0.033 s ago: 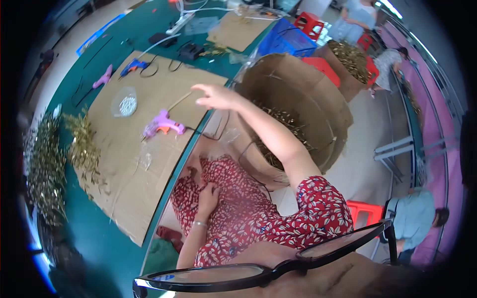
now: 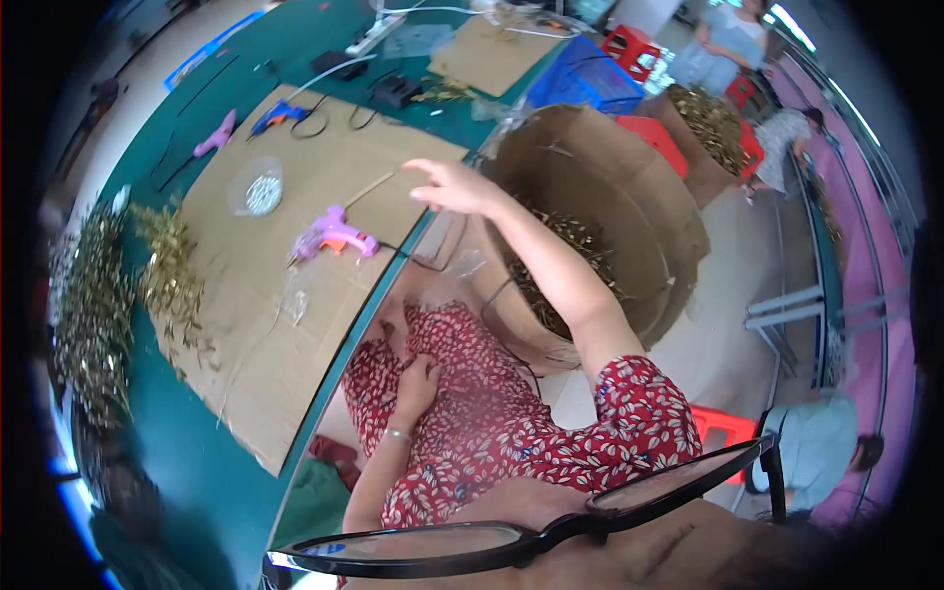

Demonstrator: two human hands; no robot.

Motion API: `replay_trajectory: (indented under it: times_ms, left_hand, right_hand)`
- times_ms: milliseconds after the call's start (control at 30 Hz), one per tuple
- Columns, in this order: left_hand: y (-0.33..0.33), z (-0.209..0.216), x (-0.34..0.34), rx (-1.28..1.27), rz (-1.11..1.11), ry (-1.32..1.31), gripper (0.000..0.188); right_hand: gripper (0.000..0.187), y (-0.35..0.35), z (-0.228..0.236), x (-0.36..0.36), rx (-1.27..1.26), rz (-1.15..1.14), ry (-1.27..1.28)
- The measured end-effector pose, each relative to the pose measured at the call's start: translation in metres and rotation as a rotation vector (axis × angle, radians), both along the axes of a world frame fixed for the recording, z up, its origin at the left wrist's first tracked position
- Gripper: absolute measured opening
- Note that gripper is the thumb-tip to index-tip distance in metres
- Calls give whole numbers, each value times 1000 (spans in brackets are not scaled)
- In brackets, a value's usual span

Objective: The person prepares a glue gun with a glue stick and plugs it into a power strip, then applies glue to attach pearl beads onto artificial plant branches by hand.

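Note:
My right hand (image 2: 450, 187) hovers by the near edge of a brown cardboard sheet (image 2: 324, 152), index finger stretched and thumb apart, apparently holding nothing. Close to its fingertips is a thin tan stick (image 2: 372, 189), seemingly lying on the cardboard. A purple glue gun (image 2: 336, 234) with an orange trigger lies nearby, its cord running off the table edge. Beyond it stands a clear tub of small white pieces (image 2: 263, 195). My left hand (image 2: 418, 383) rests on the red patterned dress (image 2: 472, 393) in my lap, fingers curled; anything inside them is hidden.
Bundles of dried leafy stems (image 2: 93, 315) and golden sprigs (image 2: 169, 270) line the left of the green table (image 2: 187, 472). Blue (image 2: 278, 116) and pink (image 2: 216, 136) glue guns lie farther back. On my right stands a large cardboard bin (image 2: 639, 216) of stems. Other people are beyond.
The whole view has shifted slightly, so table and bin appear a little to the right and higher. Both hands keep nearly the same places and poses.

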State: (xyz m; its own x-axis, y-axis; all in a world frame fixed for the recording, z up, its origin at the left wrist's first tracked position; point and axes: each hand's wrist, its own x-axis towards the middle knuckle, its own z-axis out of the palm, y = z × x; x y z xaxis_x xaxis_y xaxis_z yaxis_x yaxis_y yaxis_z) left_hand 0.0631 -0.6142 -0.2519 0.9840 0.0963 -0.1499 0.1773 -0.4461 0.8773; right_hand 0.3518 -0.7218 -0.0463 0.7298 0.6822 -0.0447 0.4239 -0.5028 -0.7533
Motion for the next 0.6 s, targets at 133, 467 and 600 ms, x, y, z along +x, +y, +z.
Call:
replay_trajectory:
  times_ms: [133, 467, 600]
  left_hand:
    - [9, -3, 13, 54, -45, -4, 14]
    - [10, -11, 20, -47, -93, 78, 20]
    - [14, -7, 13, -95, -68, 92, 20]
  right_hand:
    - [44, -9, -21, -27, 68, -170, 67]
    - [37, 91, -34, -80, 63, -20, -299]
    - [33, 115, -41, -83, -114, 3, -464]
